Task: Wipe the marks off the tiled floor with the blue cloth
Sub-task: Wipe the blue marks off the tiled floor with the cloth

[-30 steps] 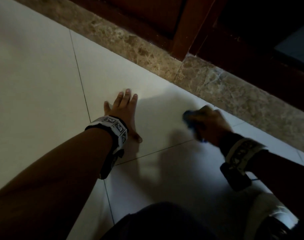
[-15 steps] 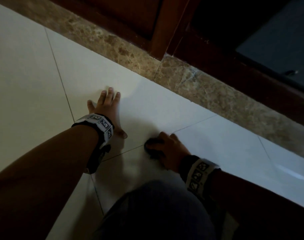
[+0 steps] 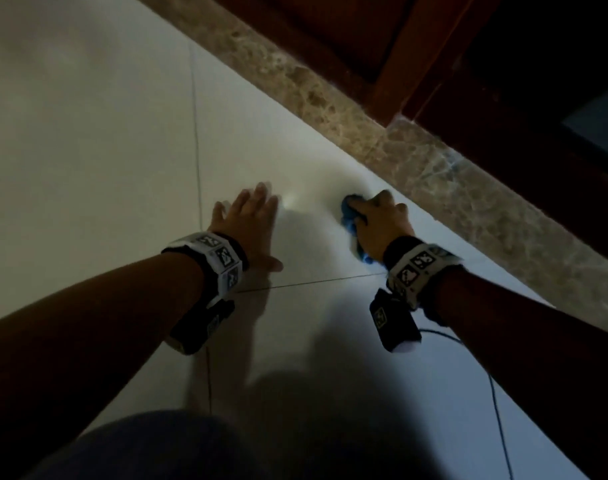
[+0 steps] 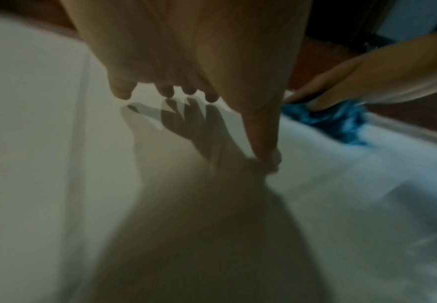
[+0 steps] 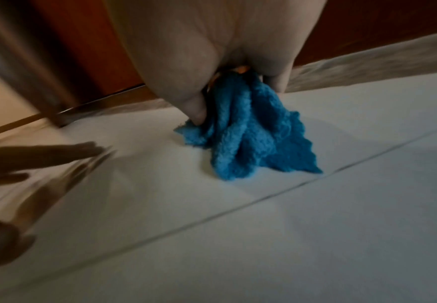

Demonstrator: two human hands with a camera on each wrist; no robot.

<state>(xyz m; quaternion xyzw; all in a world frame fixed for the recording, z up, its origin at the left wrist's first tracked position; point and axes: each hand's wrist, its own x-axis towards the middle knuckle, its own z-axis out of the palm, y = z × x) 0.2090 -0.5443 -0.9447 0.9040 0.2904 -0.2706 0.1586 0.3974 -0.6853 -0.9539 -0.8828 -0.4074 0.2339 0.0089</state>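
The blue cloth (image 3: 351, 221) is bunched under my right hand (image 3: 378, 220), which grips it and presses it onto the pale tiled floor (image 3: 87, 150) close to the brown marble border. In the right wrist view the cloth (image 5: 248, 135) hangs crumpled from my curled fingers and fans out on the tile beside a grout line. My left hand (image 3: 250, 220) lies flat on the same tile to the left, fingers straight and spread, thumb out to the side. The left wrist view shows those fingers (image 4: 165, 90) over their reflection, with the cloth (image 4: 326, 121) at the right. No marks show on the tiles in this dim light.
A mottled brown marble strip (image 3: 399, 147) runs diagonally behind the hands, with a dark red wooden door frame (image 3: 410, 64) beyond it. Grout lines (image 3: 196, 150) cross the tiles. A thin cable (image 3: 496, 393) trails on the floor at lower right. My knee (image 3: 164, 445) fills the bottom edge.
My right hand has swept the cloth from near my knee back up towards the marble strip. My left hand stays flat on the tile.
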